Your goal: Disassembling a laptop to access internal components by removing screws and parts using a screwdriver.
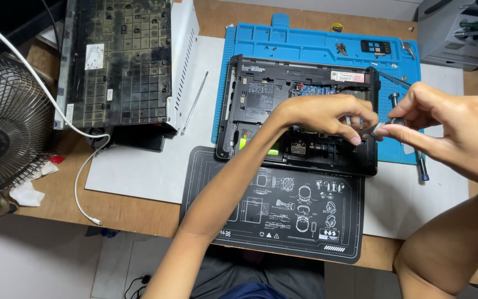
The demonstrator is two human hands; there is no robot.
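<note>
Small part: I see a short grey piece [373, 129] pinched between both my hands, above the right end of the opened laptop.
Axis: its long side runs roughly left to right, tilted slightly down toward my left hand; which end is the front I cannot tell.
Look: dull grey, flat and stubby, mostly covered by fingertips.
Left hand [327, 117]: fingers curled down, tips closed narrowly on the left end of the piece.
Right hand [455, 130]: thumb and forefinger closed on its right end.
Laptop [283, 105]: black, lying bottom up with the cover off, boards and a blue patch exposed, long side left to right.
Blue mat [305, 44]: under the laptop, loose screws in its upper trays.
Black mat [283, 205]: nearer me, white line drawings on it, touching the laptop's near edge.
Screwdriver [420, 160]: lying on the table under my right hand, tip end toward me.
</note>
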